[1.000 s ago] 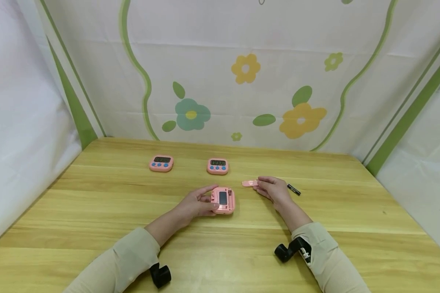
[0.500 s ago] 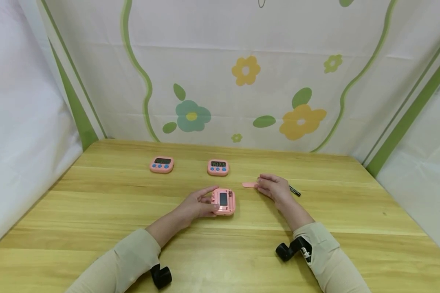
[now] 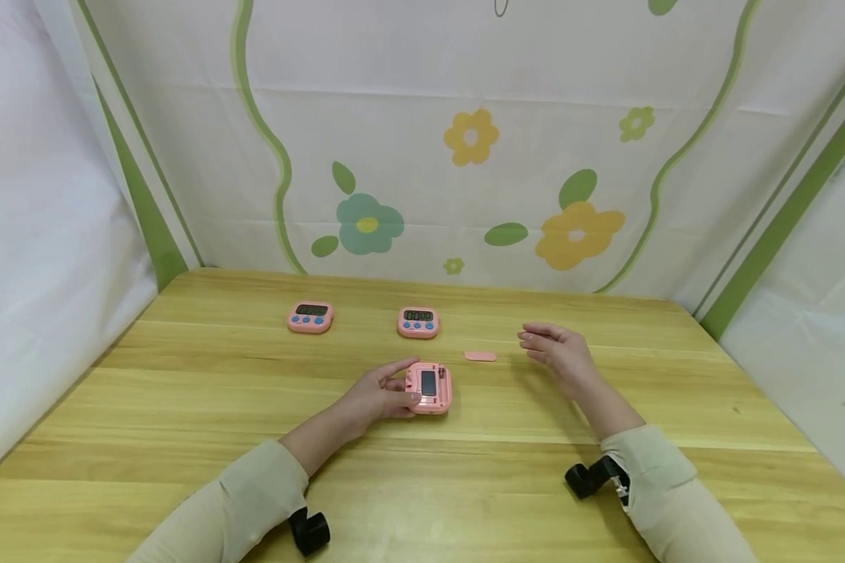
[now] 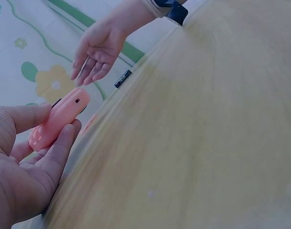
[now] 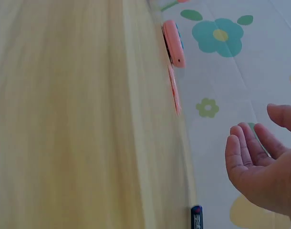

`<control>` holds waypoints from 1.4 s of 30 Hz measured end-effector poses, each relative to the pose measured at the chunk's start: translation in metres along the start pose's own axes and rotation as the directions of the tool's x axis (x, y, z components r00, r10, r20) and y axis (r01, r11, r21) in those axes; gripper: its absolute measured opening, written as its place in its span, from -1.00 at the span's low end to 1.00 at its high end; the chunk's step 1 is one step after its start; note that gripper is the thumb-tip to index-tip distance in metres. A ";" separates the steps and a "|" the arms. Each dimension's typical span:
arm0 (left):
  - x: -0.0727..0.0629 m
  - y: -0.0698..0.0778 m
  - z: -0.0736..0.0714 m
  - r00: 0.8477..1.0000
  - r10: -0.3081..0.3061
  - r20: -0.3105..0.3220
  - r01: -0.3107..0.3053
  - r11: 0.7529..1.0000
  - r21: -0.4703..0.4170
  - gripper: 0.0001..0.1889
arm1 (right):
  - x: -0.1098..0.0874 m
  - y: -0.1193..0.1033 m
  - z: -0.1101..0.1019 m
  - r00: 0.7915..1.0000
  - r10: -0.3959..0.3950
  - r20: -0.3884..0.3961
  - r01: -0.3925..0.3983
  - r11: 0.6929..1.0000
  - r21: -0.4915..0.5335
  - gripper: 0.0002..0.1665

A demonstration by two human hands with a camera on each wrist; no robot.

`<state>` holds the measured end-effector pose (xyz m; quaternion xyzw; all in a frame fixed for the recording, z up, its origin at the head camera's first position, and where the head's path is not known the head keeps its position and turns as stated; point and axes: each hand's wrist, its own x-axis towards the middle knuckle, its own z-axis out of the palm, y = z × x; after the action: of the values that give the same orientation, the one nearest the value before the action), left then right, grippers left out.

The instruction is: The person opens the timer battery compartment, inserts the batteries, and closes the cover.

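Note:
My left hand (image 3: 375, 397) grips a pink digital timer (image 3: 429, 388) with its back turned up, the thumb on the near edge. A small slot in the timer's back lies uncovered along its right side. To the right of it a thin pink battery cover (image 3: 480, 356) lies flat on the table. My right hand (image 3: 559, 353) hovers to the right of the cover, fingers relaxed and holding nothing. In the right wrist view, a dark battery (image 5: 197, 218) lies on the table below that hand; in the head view the hand and forearm hide it.
Two more pink timers stand behind, one at the left (image 3: 311, 317) and one near the middle (image 3: 418, 322), displays and blue buttons facing up. A flower-printed cloth (image 3: 429, 156) rises along the back of the wooden table (image 3: 204, 375).
My right hand has let go of the pink battery cover, leaving it on the table, and has moved up and to the right. My left hand and its timer stay almost still.

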<state>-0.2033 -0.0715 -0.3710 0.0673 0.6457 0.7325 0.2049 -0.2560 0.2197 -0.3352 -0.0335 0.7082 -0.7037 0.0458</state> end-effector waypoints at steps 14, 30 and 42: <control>0.002 0.000 -0.001 1.000 -0.006 0.007 0.006 1.000 -0.003 -0.32 | -0.013 0.003 -0.046 0.988 -0.154 0.015 0.154 0.970 -0.187 -0.69; 0.002 0.001 0.000 1.000 -0.022 -0.005 0.022 1.000 -0.013 -0.31 | -0.011 0.024 -0.076 0.998 0.010 -0.063 -0.008 1.000 0.030 -0.84; 0.004 -0.001 -0.001 1.000 -0.024 -0.001 0.024 1.000 -0.020 -0.34 | -0.009 0.036 -0.083 0.995 0.037 -0.089 -0.063 0.947 -0.314 -0.35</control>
<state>-0.2070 -0.0712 -0.3731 0.0570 0.6394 0.7364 0.2138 -0.2557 0.3034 -0.3710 0.0062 0.8137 -0.5805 0.0286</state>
